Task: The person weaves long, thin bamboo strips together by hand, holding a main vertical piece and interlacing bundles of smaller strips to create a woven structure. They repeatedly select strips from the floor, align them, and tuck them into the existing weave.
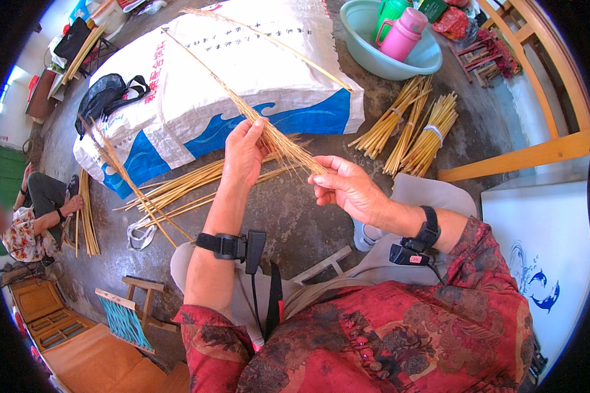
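Note:
I hold a long straw stalk with a bushy tan seed head (285, 147) diagonally over a white woven sheet (255, 72) with a blue wave border. My left hand (246, 150) is closed round it where the bristles begin, and the thin stem runs up to the upper left. My right hand (344, 190) pinches the bristly end at lower right. Loose pale stalks (177, 183) lie on the concrete floor (118, 275) beyond my forearms. Another long stalk (295, 52) lies across the sheet, and a few with feathery tops (128, 177) lean at the left.
Tied straw bundles (429, 137) lie right of the sheet, below a blue basin (360, 49) holding thermoses. A black bag (105, 98) sits on the sheet. A co-worker (23, 236) sits at far left. A folding stool (131, 314), wooden frame (491, 160) and white cabinet (537, 229) surround me.

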### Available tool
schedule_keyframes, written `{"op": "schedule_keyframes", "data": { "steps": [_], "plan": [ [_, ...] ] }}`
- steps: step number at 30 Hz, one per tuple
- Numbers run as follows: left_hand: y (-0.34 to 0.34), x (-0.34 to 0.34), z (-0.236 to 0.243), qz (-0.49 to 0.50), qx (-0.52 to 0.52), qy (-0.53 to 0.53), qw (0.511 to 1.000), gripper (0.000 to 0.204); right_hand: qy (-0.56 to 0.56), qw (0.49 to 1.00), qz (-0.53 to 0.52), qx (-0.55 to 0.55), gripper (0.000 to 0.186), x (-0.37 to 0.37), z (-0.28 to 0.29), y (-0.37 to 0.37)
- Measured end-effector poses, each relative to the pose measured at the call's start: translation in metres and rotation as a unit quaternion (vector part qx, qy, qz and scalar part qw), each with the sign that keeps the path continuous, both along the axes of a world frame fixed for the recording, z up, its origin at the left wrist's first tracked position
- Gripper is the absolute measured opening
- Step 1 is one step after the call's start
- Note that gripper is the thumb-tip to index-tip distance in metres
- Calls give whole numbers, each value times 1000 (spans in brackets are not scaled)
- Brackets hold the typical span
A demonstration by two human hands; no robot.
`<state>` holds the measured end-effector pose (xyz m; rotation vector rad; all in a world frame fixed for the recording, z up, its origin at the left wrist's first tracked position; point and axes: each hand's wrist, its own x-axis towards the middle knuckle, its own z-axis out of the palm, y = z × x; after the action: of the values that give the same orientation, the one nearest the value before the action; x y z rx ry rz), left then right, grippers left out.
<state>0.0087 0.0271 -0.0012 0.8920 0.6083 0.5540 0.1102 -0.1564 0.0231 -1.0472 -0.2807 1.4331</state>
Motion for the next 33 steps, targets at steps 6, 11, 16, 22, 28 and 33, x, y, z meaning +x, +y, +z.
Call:
{"op": "schedule_keyframes", "data": {
  "steps": [6, 11, 16, 22, 28, 33],
  "plan": [
    [-1, 0, 0, 1, 2, -5, 1000, 16, -1, 1000, 17, -9, 39, 0, -6, 1],
    [-5, 2, 1, -3, 8, -16, 1000, 16, -10, 997, 63, -41, 39, 2, -12, 5],
    [-6, 1, 2, -1, 5, -49, 999, 15, -41, 985, 139, -98, 38, 0, -28, 4],
    [0, -6, 13, -5, -20, -90, 996, 17, -161, 920, 352, -65, 23, -3, -49, -8],
    [4, -23, 5, 12, -47, -66, 997, 21, -213, 944, 247, -39, 21, 15, -44, 5],
    [-3, -28, -6, -26, -33, -35, 999, 25, -48, 982, 183, -14, 32, 12, 6, 22]
  ]
}}
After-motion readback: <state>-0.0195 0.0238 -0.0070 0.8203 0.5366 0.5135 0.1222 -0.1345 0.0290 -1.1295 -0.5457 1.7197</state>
